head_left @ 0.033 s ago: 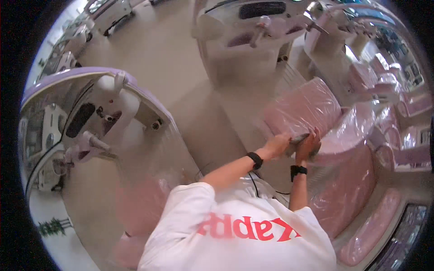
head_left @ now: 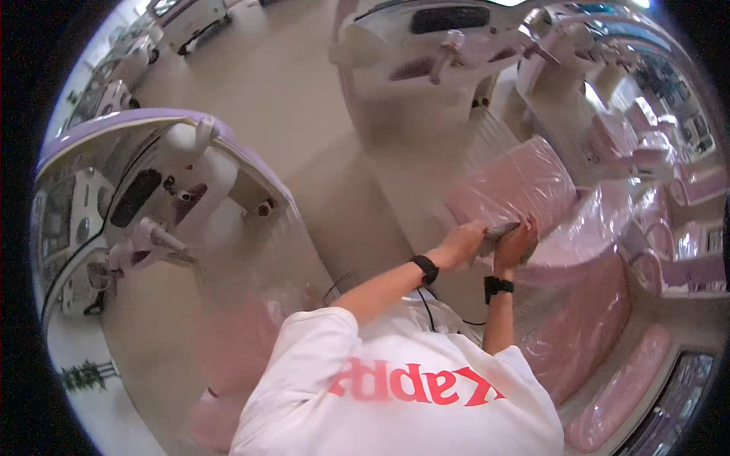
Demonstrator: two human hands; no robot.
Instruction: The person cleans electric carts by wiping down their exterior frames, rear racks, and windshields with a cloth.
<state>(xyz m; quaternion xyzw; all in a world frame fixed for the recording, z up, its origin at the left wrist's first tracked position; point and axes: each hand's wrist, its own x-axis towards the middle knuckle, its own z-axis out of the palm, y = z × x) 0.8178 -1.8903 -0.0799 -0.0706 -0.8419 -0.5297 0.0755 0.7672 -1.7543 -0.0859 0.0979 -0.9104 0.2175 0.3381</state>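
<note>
Both hands meet at the near edge of a pink seat cushion (head_left: 513, 186) wrapped in clear plastic film. My left hand (head_left: 461, 243) comes in from the left, its fingers closed on one end of a small, flat grey thing (head_left: 502, 229). The other end of it lies in my right hand (head_left: 517, 245), whose fingers curl around it. What kind of thing it is, I cannot make out. Each wrist wears a black band, the left band (head_left: 426, 270) and the right band (head_left: 499, 286).
Right of my hands are more film-covered pink seats (head_left: 585, 327) and a long pink pad (head_left: 623, 387). Ahead stands the white front of a small vehicle (head_left: 411, 95). Another vehicle with a lilac-rimmed windshield (head_left: 144, 118) is at left. A thin black cable (head_left: 427, 310) hangs near my waist.
The whole view has shifted slightly, with the vehicle ahead sitting a little lower and farther right. Both hands keep almost the same hold on the grey thing.
</note>
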